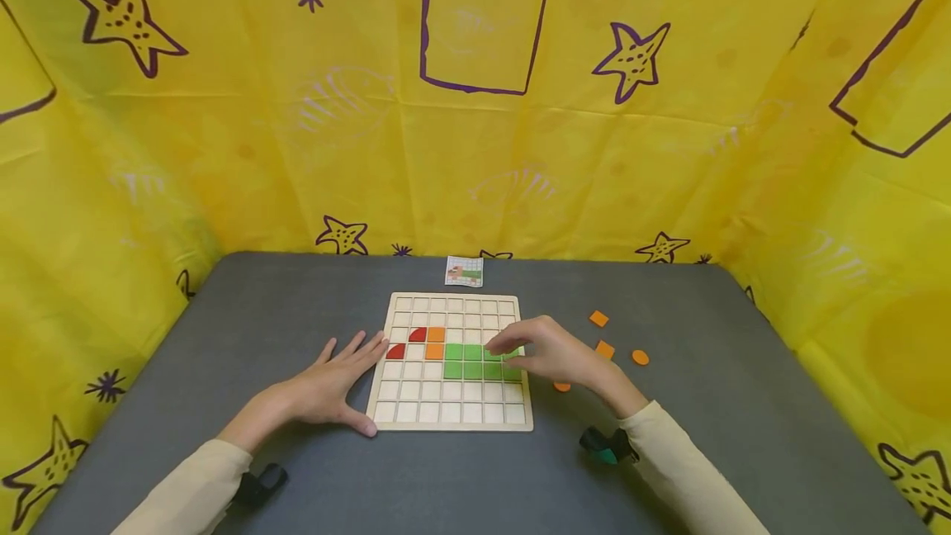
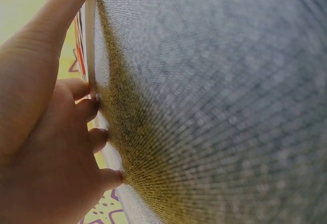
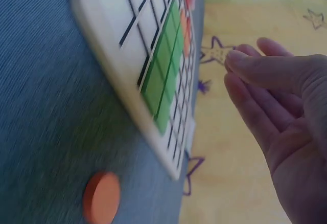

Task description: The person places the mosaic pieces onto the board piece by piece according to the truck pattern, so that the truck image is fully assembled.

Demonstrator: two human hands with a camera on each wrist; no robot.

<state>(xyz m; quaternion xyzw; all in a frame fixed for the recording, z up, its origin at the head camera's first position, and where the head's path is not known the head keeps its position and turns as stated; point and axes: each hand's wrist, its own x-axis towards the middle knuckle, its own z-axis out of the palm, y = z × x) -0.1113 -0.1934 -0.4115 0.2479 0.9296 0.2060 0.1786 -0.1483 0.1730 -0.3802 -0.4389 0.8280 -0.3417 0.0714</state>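
A pale wooden grid board [image 1: 449,427] lies on the dark table. Two rows of green square tiles [image 1: 453,369] fill cells from its middle to the right side. Left of them sit two orange squares [image 1: 435,335] and two red quarter-circle tiles [image 1: 396,351]. My left hand [image 1: 330,390] rests with spread fingers at the board's left edge, the thumb near its lower left corner. My right hand [image 1: 553,351] hovers over the right end of the green tiles, fingers loosely bent. In the right wrist view nothing shows between the right hand's thumb and fingertips.
Loose orange pieces lie right of the board: a square [image 1: 598,319], another square [image 1: 605,350], a round one [image 1: 641,357] and a partly hidden one [image 1: 562,387] beneath the right hand. A small picture card [image 1: 464,272] stands behind the board. Yellow cloth [image 1: 371,163] encloses the table's back and sides.
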